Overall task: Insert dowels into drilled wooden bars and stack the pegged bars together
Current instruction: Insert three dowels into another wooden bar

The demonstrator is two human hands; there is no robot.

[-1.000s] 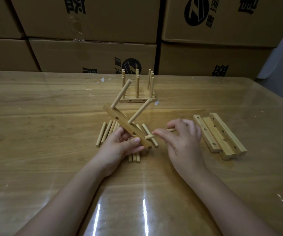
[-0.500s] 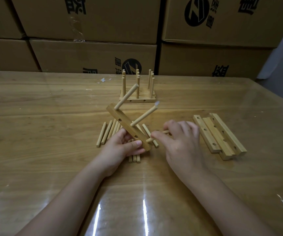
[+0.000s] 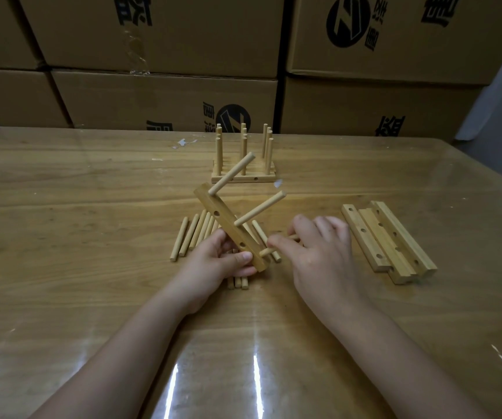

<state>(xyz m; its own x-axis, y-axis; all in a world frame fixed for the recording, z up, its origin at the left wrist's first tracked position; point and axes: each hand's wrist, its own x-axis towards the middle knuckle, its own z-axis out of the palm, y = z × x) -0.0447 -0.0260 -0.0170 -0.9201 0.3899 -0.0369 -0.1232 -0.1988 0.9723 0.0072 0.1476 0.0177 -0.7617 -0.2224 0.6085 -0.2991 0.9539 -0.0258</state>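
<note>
head view: the only camera
left hand (image 3: 213, 264): grips the low end of the drilled bar (image 3: 228, 228), thumb on the front face, fingers curled behind
drilled bar: held off the table (image 3: 62, 267), tilted, top end leaning left and away, just above the loose dowels (image 3: 189, 234)
seated pegs: upper peg (image 3: 233, 173) and middle peg (image 3: 260, 208) stick out of the bar, pointing up-right
right hand (image 3: 319, 252): pinches a third dowel (image 3: 266, 251) between thumb and fingertips
third dowel: tip at the bar's low end, beside the left thumb; can't tell if it is in the hole
loose dowels: lying side by side on the table, partly under the left hand
spare bars (image 3: 388, 240): three, drilled, lying together right of the right hand, not touching it
pegged stack (image 3: 243, 176): standing behind the held bar, pegs upright
cardboard boxes (image 3: 168, 95): stacked behind the table
</note>
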